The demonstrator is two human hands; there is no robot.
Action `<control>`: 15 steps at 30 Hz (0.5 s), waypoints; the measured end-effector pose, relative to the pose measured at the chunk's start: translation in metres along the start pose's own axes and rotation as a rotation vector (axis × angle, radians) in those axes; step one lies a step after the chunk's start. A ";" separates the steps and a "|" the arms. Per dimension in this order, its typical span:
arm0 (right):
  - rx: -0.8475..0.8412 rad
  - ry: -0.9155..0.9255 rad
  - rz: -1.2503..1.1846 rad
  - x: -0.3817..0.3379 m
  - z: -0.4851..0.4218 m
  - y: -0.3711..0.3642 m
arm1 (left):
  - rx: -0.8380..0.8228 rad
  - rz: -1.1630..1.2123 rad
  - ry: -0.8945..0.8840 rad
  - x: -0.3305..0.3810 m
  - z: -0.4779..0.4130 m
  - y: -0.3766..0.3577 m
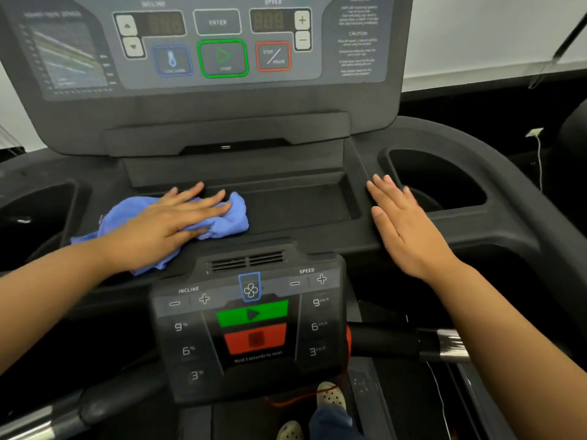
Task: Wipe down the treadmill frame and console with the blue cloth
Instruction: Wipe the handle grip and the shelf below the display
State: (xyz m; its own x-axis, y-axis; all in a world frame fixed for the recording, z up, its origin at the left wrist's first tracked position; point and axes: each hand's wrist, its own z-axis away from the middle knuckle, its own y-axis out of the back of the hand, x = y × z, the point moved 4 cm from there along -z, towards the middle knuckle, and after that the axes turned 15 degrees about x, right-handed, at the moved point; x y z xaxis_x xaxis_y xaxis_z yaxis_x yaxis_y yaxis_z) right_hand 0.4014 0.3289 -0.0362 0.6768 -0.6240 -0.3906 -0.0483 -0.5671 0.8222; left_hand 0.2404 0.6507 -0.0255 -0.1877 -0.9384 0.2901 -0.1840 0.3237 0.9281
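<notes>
- Left hand (178, 220): palm down, fingers straight and slightly spread; it presses flat on the blue cloth (236, 214); no finger curls round the fabric.
- Blue cloth: bunched, lying on the console shelf (317, 239) at the left end of the centre tray (295, 204); its right fold shows past the fingertips, inside the tray's left end; its tail trails back under the wrist toward the shelf's front edge and the left cup holder (35, 214).
- Right hand (405, 223): palm down, fingers straight and close together; it holds nothing; it lies over the ridge between the right end of the centre tray and the right cup holder (441, 179); firm contact cannot be told because of blur.
- The two hands are well apart, one at each end of the tray.
- Upper console (222, 58): upright behind the shelf's rear edge; displays dark; green START key at centre, red STOP/PAUSE key just to its right.
- Lower control pod (251, 325): projects from the middle of the shelf's front edge; it carries a green key above a red key, with INCLINE keys at left and SPEED keys at right.
- Right handlebar (413, 342): extends from the pod's right side.
- Pale shoes (330, 396): visible below the pod.
</notes>
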 end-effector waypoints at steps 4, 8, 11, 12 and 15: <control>-0.042 0.024 0.115 0.016 0.001 0.007 | -0.036 0.070 -0.066 0.009 -0.031 -0.013; -0.018 0.021 0.186 0.019 -0.001 0.005 | -0.049 0.113 -0.155 0.028 -0.063 -0.027; -0.032 0.015 0.198 0.022 -0.002 0.001 | -0.039 0.123 -0.233 0.053 -0.094 -0.042; -0.034 0.013 0.197 0.023 -0.002 0.001 | -0.040 0.126 -0.250 0.062 -0.106 -0.049; -0.033 0.014 0.195 0.023 -0.003 -0.001 | -0.003 0.198 -0.219 0.090 -0.141 -0.067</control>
State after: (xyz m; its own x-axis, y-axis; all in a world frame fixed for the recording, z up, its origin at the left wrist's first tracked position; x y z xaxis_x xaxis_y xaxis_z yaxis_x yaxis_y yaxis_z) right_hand 0.4194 0.3162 -0.0448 0.6668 -0.7129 -0.2172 -0.1555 -0.4181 0.8950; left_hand 0.3723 0.5274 -0.0290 -0.4237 -0.8086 0.4082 -0.1200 0.4968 0.8595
